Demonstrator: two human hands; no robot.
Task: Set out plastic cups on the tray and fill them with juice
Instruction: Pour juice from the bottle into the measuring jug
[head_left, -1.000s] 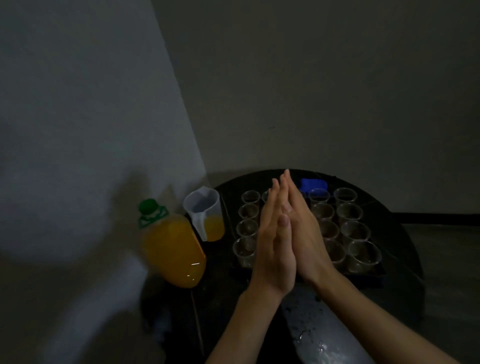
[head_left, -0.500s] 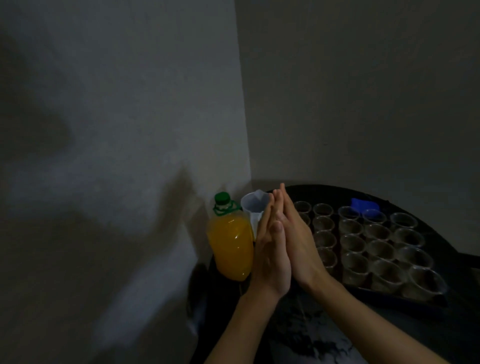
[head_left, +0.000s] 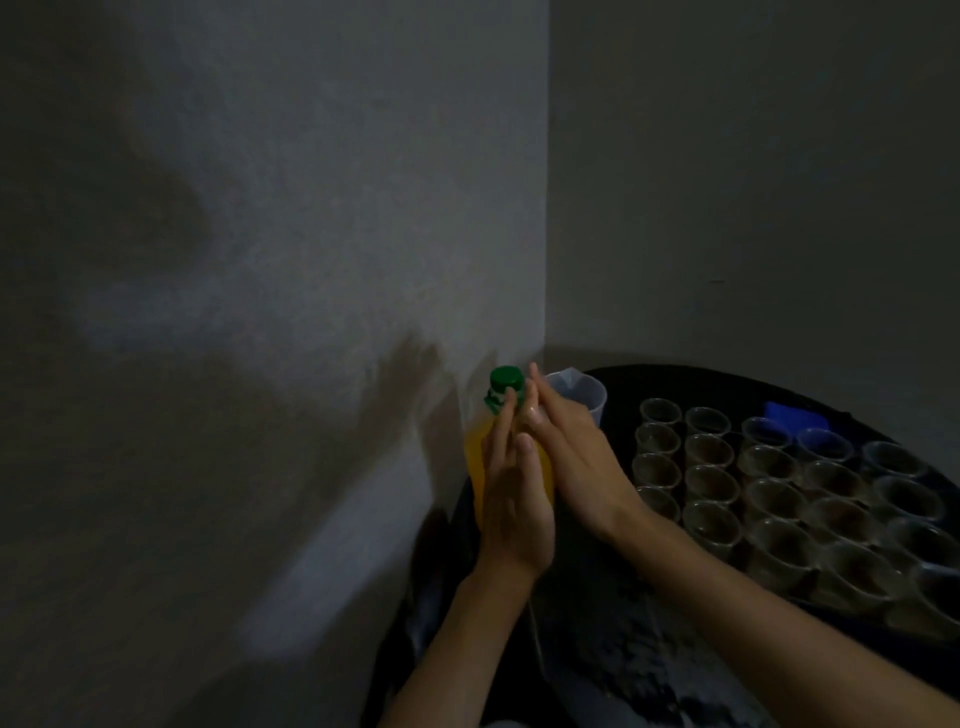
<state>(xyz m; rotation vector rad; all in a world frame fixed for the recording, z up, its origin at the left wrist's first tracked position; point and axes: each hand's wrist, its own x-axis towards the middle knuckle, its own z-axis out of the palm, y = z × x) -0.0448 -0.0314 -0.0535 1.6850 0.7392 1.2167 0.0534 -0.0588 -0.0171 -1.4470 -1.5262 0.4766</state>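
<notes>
Neither grip holds anything: the left hand (head_left: 511, 501) and the right hand (head_left: 576, 457) lie palm against palm with fingers straight and pointing up and away from the person, the right fingertips reaching a little past the left ones. Directly behind them, partly covered by both hands, the clear plastic bottle of orange juice (head_left: 474, 460) stands upright with its round green screw cap (head_left: 505, 383) on, close to the grey wall (head_left: 260, 260) at the room's corner. Just right of the cap stands a translucent plastic measuring jug (head_left: 584, 397), its lower part hidden by the right hand. Further right, the clear plastic cups (head_left: 774, 499) stand upright in close rows on a dark tray (head_left: 841, 613) whose outline is hard to make out in the dim light; whether they hold any juice I cannot tell. A small blue object (head_left: 789, 415) sits at the far side of the cups. All of this rests on a round black table (head_left: 623, 649)
</notes>
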